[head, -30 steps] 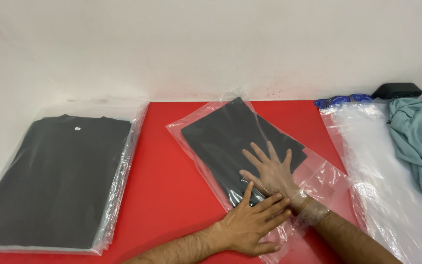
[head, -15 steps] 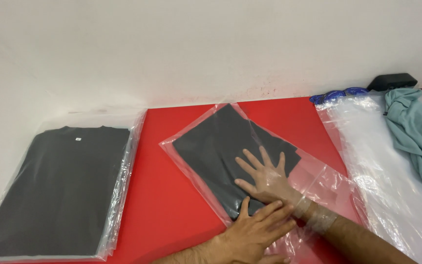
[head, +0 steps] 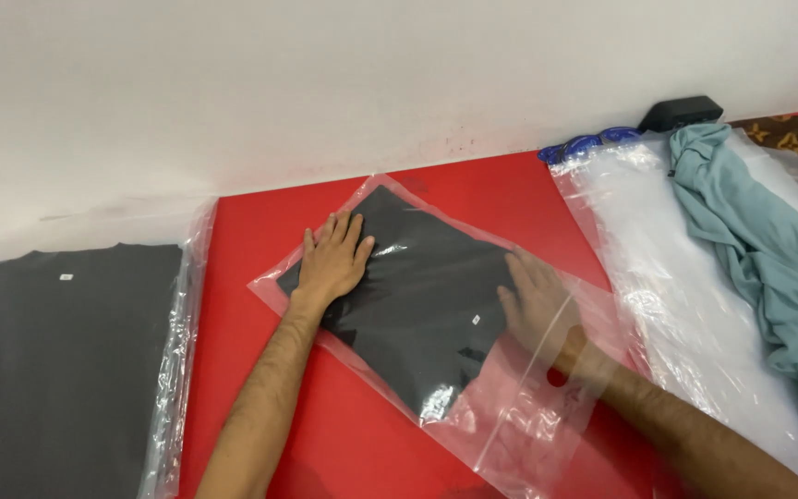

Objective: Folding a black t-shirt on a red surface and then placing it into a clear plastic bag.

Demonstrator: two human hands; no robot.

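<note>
Two hands: both flat on one bagged garment, mid red table (head: 510, 199).
Left hand (head: 334, 263): fingers spread, palm pressing the clear bag (head: 501, 434) from on top, gripping nothing; likely pins the far corner.
Right hand (head: 538, 310): inside the bag's open end, fingers straight on the folded dark shirt (head: 417, 305), closed on nothing; looks to be seating it flat.
Shirt: lies diagonal, deep in the bag.
Left edge: bagged dark shirts (head: 57, 360).
Right: empty bags (head: 695, 277), teal garment (head: 768, 268) loose on top.

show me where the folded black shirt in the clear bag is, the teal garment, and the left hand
folded black shirt (head: 427, 305), head view, middle of the dark fabric.
teal garment (head: 750, 249), head view, its bunched upper part.
left hand (head: 334, 263), head view, back of the hand.
</note>
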